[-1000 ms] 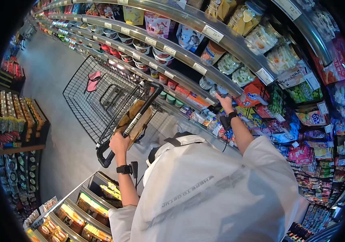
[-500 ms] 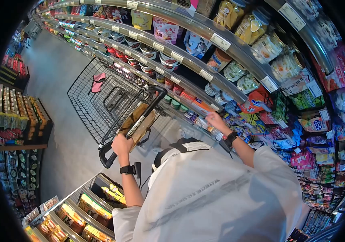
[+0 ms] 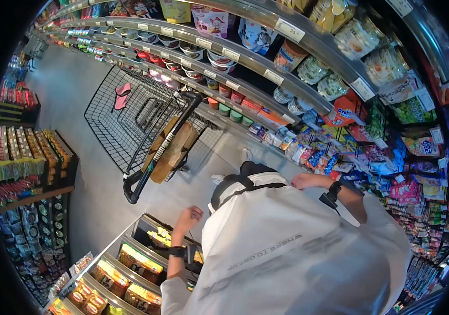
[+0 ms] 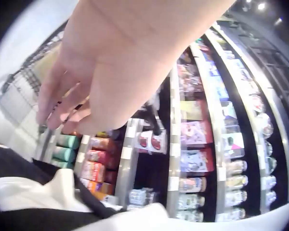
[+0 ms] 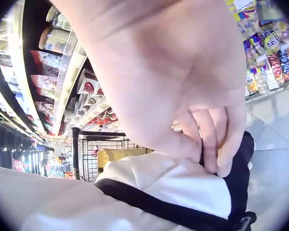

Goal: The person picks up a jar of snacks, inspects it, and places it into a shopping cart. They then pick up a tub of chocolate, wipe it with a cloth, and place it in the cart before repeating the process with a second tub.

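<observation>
My left hand (image 3: 187,219) hangs in the air beside the white top (image 3: 287,247), apart from the cart handle. Its fingers are loosely bent, with nothing between them in the left wrist view. Near the waist, my right hand (image 3: 308,181) is drawn in at the top's hem; its relaxed fingers (image 5: 209,139) overlap the white cloth and dark trousers in the right wrist view. Ahead stands a black wire shopping cart (image 3: 114,134) with a black handle (image 3: 148,173). A small pink item (image 3: 122,97) lies inside, and a brown bag (image 3: 174,152) is at the handle end.
Long shelves (image 3: 229,52) of tubs, jars and pouches line the right side, with hanging candy bags (image 3: 403,194) farther along. On the left are a snack stand (image 3: 30,157) and a slanted rack (image 3: 124,268) of yellow packs. Grey floor (image 3: 93,199) runs between them.
My left hand has let go of the cart handle and moved back toward the body. My right hand has come down from the shelf to the waist.
</observation>
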Demonstrator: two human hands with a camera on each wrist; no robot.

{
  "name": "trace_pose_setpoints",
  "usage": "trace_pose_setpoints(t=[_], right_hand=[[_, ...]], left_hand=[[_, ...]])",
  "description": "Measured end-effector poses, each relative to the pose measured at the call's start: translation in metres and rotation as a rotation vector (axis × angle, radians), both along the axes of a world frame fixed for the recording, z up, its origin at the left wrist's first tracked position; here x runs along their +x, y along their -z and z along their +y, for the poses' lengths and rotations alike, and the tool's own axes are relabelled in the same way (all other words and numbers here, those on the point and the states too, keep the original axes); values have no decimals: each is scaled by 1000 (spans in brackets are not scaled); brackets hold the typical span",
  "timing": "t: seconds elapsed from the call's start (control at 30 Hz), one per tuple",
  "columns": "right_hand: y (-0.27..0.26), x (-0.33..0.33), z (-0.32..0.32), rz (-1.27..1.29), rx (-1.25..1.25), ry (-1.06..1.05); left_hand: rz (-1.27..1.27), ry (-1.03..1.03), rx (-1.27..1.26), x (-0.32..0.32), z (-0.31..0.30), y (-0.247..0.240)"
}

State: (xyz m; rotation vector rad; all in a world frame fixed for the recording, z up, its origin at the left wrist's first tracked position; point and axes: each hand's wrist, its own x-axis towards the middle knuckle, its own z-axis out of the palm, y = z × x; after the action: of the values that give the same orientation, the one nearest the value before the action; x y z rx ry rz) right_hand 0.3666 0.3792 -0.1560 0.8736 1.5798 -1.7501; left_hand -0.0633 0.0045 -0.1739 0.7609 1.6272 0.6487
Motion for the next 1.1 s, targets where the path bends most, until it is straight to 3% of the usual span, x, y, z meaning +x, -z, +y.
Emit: trace_pose_setpoints(t=[0.07, 0.33, 0.43, 0.53, 0.63, 0.73, 0.83, 0.87, 0.93, 0.97, 1.03, 1.1], right_hand=[[6, 5, -13, -43, -32, -10], [-12, -8, -34, -156, -82, 85], [-11, -20, -37, -191, -66, 14], [-27, -40, -46, -215, -13, 73], [-23, -50, -47, -117, 73, 25], [28, -59, -24, -94, 53, -281], [32, -77, 8, 60, -33, 152], [44, -86, 24, 89, 70, 184], [48, -114, 51, 202, 306, 276], [35, -140, 58, 289, 439, 332], [39, -185, 79, 390, 430, 582], [43, -232, 100, 501, 439, 727]], left_hand=[[-96, 100, -96, 11, -13, 11], [-353, 49, -111, 8, -35, 42], [-331, 74, -83, 6, -37, 44], [-324, 130, -50, -7, -39, 41], [-142, 140, 0, -32, -32, 28], [202, -228, 204, -60, -13, -4], [440, -503, 349, -89, 20, -70], [558, -546, 439, -99, 27, -82], [928, -462, 520, -122, 42, -99], [979, -461, 518, -130, 52, -109], [1092, -468, 521, -146, 74, -123], [1066, -423, 371, -168, 82, -103]])
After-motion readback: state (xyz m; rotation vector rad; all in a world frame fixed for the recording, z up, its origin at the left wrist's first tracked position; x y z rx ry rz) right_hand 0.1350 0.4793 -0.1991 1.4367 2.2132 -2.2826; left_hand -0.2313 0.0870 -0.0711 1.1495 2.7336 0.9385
